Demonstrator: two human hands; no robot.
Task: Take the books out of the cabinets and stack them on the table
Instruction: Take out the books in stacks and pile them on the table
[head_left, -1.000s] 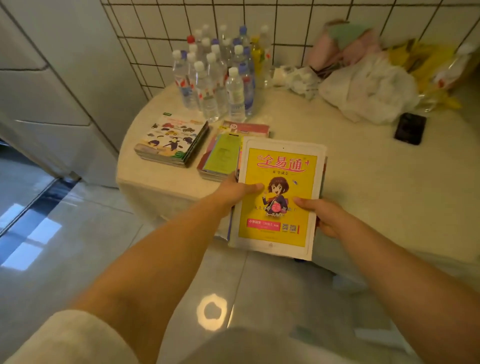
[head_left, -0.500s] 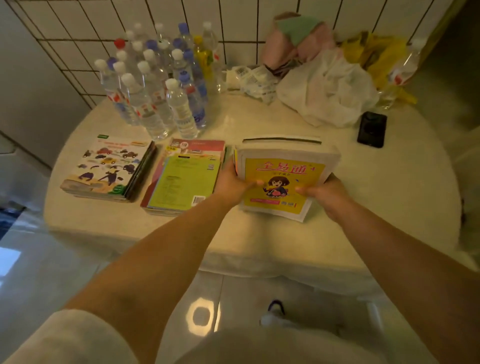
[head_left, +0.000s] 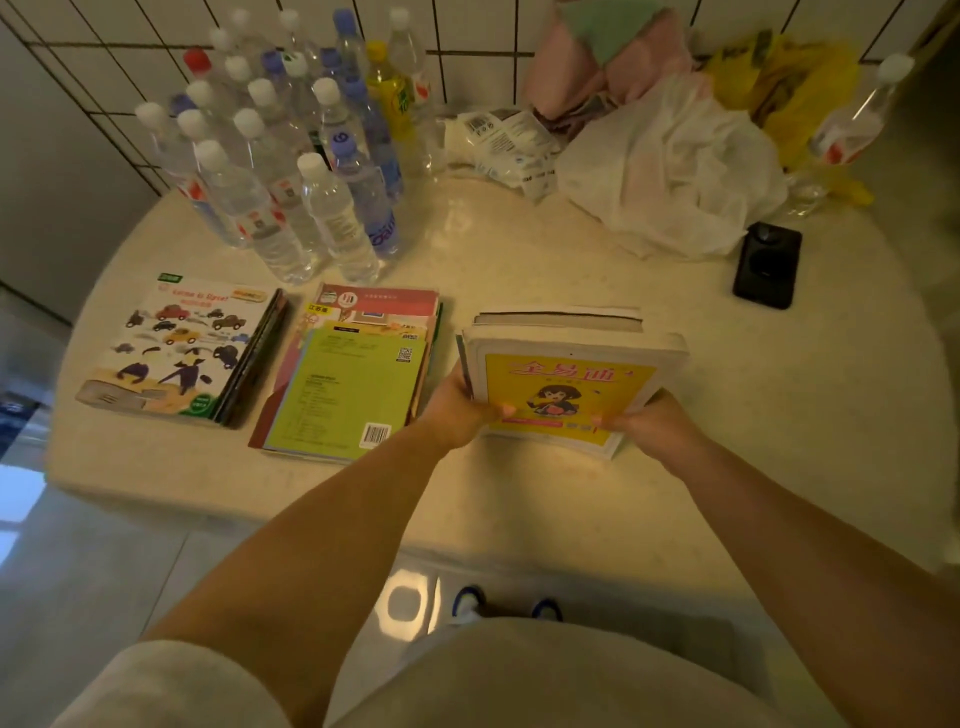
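Observation:
A stack of books topped by a yellow-covered book (head_left: 566, 384) with a cartoon girl rests on the round cream table (head_left: 519, 493), right of centre. My left hand (head_left: 457, 410) grips its near left edge and my right hand (head_left: 649, 426) grips its near right corner. A second stack with a green back cover on top (head_left: 348, 384) lies just left of it. Further left lies a third stack topped by a picture book with cars (head_left: 176, 348).
Several water bottles (head_left: 291, 171) crowd the table's back left. A white plastic bag (head_left: 670, 171), pink cloth (head_left: 597, 57) and yellow bags (head_left: 789, 83) fill the back right. A black phone (head_left: 768, 265) lies to the right. Tiled wall behind; shiny floor below.
Both hands carried the yellow-topped stack from over the floor onto the table and lowered it beside the green-topped stack. The view moved closer over the table.

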